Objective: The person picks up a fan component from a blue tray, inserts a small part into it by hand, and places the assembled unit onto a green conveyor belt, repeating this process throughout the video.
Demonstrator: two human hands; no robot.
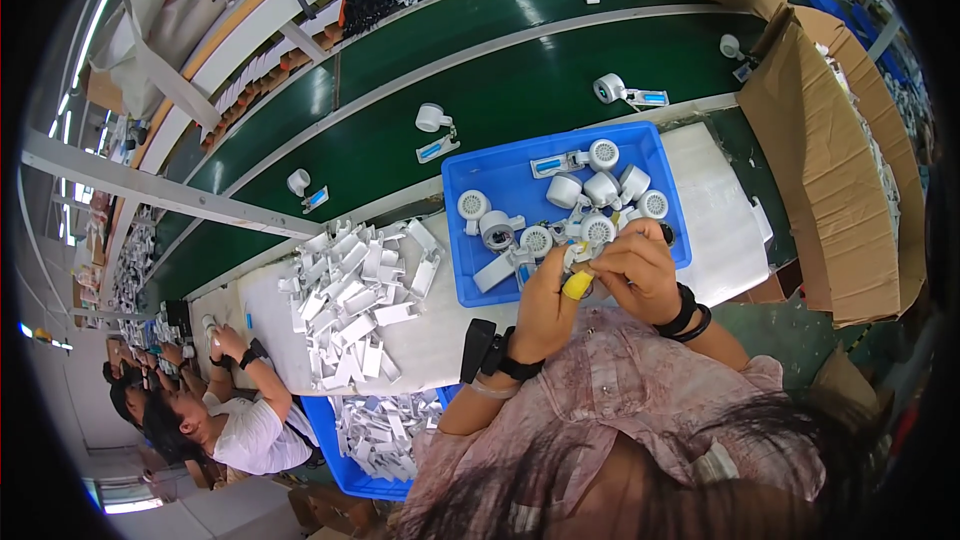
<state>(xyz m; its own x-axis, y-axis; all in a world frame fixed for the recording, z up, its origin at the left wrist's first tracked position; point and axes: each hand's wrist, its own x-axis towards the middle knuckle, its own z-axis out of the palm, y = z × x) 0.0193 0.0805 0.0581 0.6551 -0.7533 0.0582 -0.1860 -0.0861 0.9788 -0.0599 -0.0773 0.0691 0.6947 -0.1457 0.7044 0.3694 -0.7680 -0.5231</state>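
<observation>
Above the near edge of a blue tray [465, 285], my two hands come together at the handle end of a small white handheld fan [598, 229]. My left hand [546, 312] is closed around the handle end from the left. Pinched fingers of my right hand [640, 272] work on the same spot from the right. A yellow piece [577, 286] shows between the hands; what it is I cannot make out. Fingers hide most of the handle. Around them in the tray lie several white fans with round grilles, some with blue batteries [548, 166] in open handles.
White plastic handle shells [350, 290] are heaped left of the tray, with more in a blue bin [345, 450] below. Fan units [430, 118] sit spaced along the green conveyor belt [380, 90]. A cardboard box [815, 170] stands right. Co-workers [250, 430] sit at far left.
</observation>
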